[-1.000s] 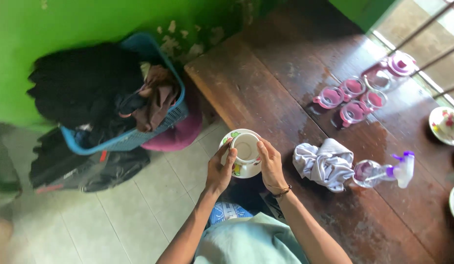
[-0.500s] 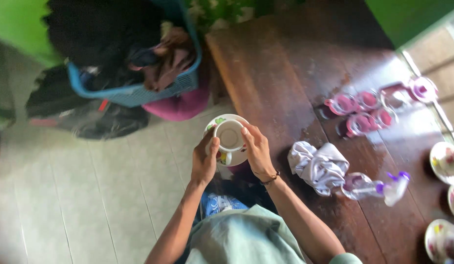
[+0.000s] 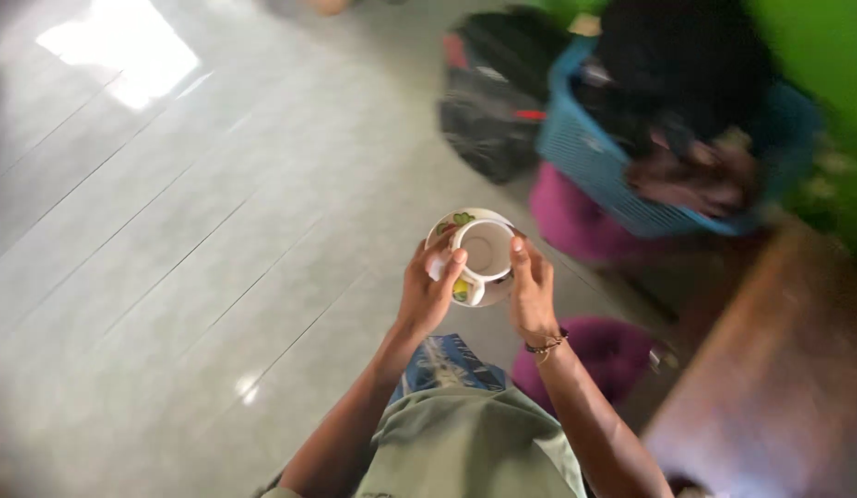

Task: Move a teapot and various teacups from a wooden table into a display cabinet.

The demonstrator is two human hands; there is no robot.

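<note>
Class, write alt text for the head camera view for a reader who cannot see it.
Seen from above, a person's left hand and right hand hold a white cup on a flower-patterned saucer over a pale tiled floor. A blue basket of dark clothes stands behind, a wooden table at right.

We are seeing a glossy white ceramic cup [image 3: 485, 249], a perforated blue plastic basket [image 3: 595, 171] and shiny pale floor tiles [image 3: 170, 231].

Looks like a home, lived-in room: pale tiled floor [image 3: 170, 203] w/ light glare, bright green wall [image 3: 816, 55], blue plastic laundry basket [image 3: 613, 175] heaped w/ dark clothes, black bag [image 3: 488, 120] beside it, worn wooden table [image 3: 779, 387] at right.
</note>
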